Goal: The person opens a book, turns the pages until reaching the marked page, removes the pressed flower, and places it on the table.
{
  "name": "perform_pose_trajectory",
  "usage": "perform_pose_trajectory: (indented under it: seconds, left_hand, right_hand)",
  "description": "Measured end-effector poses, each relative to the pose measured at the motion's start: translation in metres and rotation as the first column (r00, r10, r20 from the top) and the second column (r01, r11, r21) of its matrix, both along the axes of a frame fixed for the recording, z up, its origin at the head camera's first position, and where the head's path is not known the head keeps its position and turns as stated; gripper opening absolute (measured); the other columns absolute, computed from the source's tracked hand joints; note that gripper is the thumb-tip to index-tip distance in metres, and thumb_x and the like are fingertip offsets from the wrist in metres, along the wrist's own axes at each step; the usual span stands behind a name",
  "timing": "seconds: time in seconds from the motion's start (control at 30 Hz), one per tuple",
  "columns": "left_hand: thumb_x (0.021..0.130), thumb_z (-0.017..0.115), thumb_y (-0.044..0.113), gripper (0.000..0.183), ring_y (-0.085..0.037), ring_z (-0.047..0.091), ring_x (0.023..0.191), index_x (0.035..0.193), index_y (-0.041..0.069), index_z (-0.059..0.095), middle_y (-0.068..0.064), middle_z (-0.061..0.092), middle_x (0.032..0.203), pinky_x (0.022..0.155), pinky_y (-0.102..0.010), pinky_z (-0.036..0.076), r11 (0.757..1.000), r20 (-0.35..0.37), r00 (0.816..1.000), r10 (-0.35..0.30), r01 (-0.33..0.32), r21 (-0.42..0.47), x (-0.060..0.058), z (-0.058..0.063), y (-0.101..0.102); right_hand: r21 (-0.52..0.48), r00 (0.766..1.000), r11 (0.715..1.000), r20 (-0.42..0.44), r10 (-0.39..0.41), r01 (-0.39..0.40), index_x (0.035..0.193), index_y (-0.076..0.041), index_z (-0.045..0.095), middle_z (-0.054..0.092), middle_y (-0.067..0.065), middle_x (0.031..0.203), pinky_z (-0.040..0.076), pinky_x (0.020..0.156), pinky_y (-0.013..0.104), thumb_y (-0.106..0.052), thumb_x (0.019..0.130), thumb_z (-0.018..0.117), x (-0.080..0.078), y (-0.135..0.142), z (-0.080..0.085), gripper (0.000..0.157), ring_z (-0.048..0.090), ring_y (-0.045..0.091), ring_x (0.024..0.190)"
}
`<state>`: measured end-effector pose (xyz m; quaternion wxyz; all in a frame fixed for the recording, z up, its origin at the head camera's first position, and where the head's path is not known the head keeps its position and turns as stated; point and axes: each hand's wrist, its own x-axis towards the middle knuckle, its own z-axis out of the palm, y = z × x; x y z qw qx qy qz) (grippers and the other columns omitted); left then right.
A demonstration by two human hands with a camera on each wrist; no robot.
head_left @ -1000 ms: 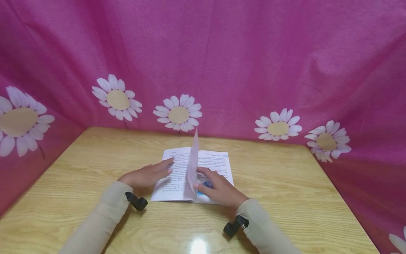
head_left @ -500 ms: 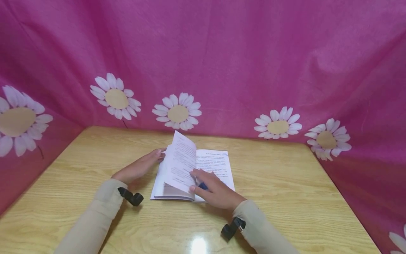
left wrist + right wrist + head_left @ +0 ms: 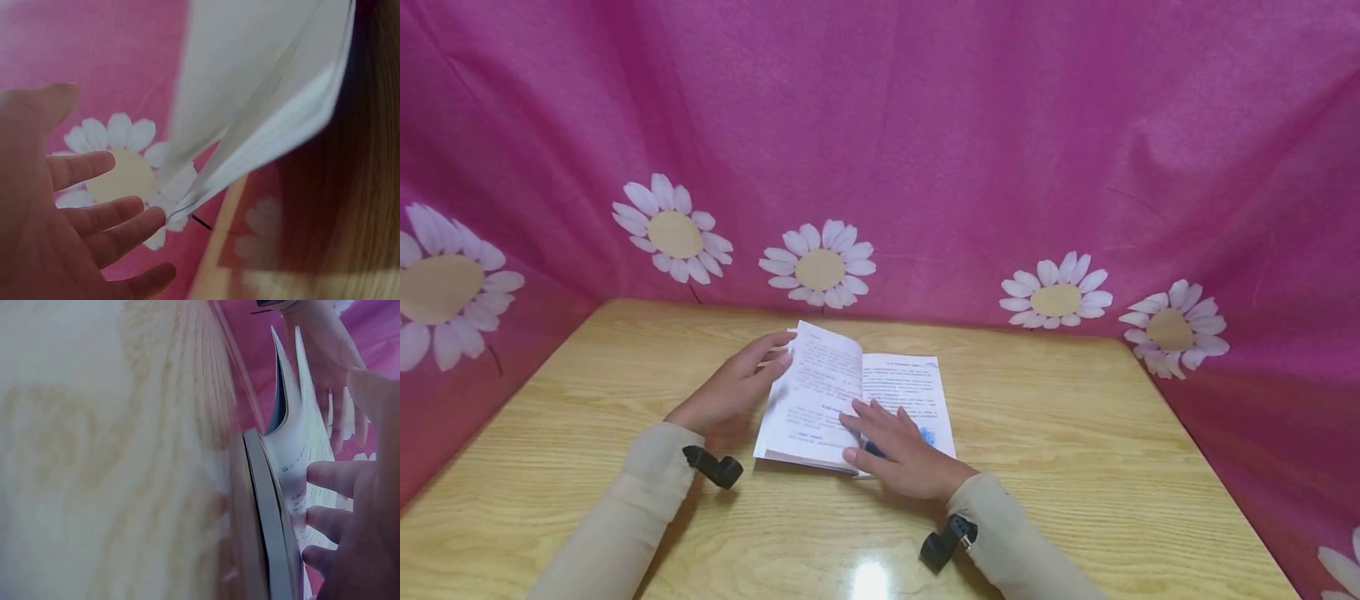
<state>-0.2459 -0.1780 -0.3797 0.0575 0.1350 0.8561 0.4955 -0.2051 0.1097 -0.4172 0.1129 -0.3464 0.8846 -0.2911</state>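
Note:
An open book (image 3: 827, 379) lies on the wooden table, its pages printed with lines of text and a blue picture on the right page. My left hand (image 3: 737, 383) is at the upper left edge of the left page. In the left wrist view its fingers (image 3: 106, 212) are extended, with one fingertip right at the book's corner. Spread across the lower middle of the book, my right hand (image 3: 902, 454) has its fingertips on the page near the spine. In the right wrist view, the left-hand leaves rise in a curve beside the right fingers (image 3: 334, 478).
Pink cloth (image 3: 925, 167) with large white daisies hangs behind and at both sides of the table (image 3: 1060, 442). Each sleeved wrist carries a black camera mount, the left one (image 3: 718, 468) and the right one (image 3: 947, 542).
A leaf that stood upright at the spine has swung over to the left and come down. My left hand moved from the page to its left edge; my right fingers spread onto the page.

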Motion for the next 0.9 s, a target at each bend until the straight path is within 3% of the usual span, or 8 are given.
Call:
perform_pose_trajectory:
  seconds: [0.13, 0.23, 0.33, 0.6, 0.9]
  left_hand:
    - [0.092, 0.060, 0.048, 0.064, -0.030, 0.027, 0.140, 0.148, 0.029, 0.036, -0.002, 0.030, 0.153, 0.109, -0.063, 0.023, 0.995, -0.076, 0.997, -0.034, 0.027, -0.097, 0.004, 0.006, 0.007]
    - [0.088, 0.067, 0.046, 0.074, -0.030, 0.024, 0.143, 0.149, 0.022, 0.034, -0.005, 0.028, 0.156, 0.110, -0.062, 0.021, 0.976, -0.162, 0.980, -0.116, 0.083, -0.199, 0.006, 0.008, 0.013]
    - [0.083, 0.073, 0.046, 0.084, -0.032, 0.022, 0.144, 0.151, 0.016, 0.033, -0.008, 0.027, 0.156, 0.111, -0.059, 0.021, 0.950, -0.194, 0.962, -0.193, 0.134, -0.282, 0.008, 0.007, 0.018]
    - [0.080, 0.074, 0.050, 0.092, -0.037, 0.010, 0.146, 0.151, 0.011, 0.030, -0.016, 0.022, 0.158, 0.116, -0.055, 0.006, 0.845, -0.138, 0.926, -0.351, 0.249, -0.474, 0.015, -0.006, 0.028]
    - [0.082, 0.071, 0.051, 0.090, -0.036, 0.009, 0.146, 0.151, 0.011, 0.031, -0.018, 0.017, 0.159, 0.116, -0.055, 0.006, 0.819, -0.060, 0.945, -0.322, 0.247, -0.518, 0.017, -0.014, 0.031]
  right_hand:
    - [0.027, 1.000, 1.000, -0.012, 0.003, -0.003, 0.152, -0.031, 0.029, 0.011, -0.005, 0.161, -0.003, 0.116, 0.052, -0.061, 0.098, 0.033, 0.000, 0.000, -0.002, 0.062, 0.003, 0.021, 0.148]
    - [0.046, 0.999, 0.999, -0.031, 0.008, -0.007, 0.153, -0.032, 0.028, 0.011, -0.006, 0.162, -0.002, 0.116, 0.052, -0.063, 0.098, 0.030, 0.000, 0.001, -0.002, 0.063, 0.002, 0.021, 0.148]
    - [0.054, 0.999, 0.998, -0.050, 0.017, -0.014, 0.153, -0.032, 0.027, 0.011, -0.006, 0.162, -0.001, 0.115, 0.053, -0.062, 0.098, 0.029, 0.000, 0.001, -0.003, 0.063, 0.003, 0.022, 0.148]
    - [0.083, 0.997, 0.996, -0.076, 0.029, -0.022, 0.153, -0.032, 0.027, 0.010, -0.005, 0.162, -0.001, 0.115, 0.054, -0.061, 0.099, 0.028, 0.001, -0.001, -0.003, 0.062, 0.004, 0.024, 0.148]
    - [0.086, 0.998, 0.996, -0.056, 0.028, -0.023, 0.153, -0.033, 0.025, 0.008, -0.005, 0.162, -0.001, 0.115, 0.054, -0.063, 0.098, 0.026, 0.001, 0.000, 0.000, 0.063, 0.003, 0.022, 0.148]
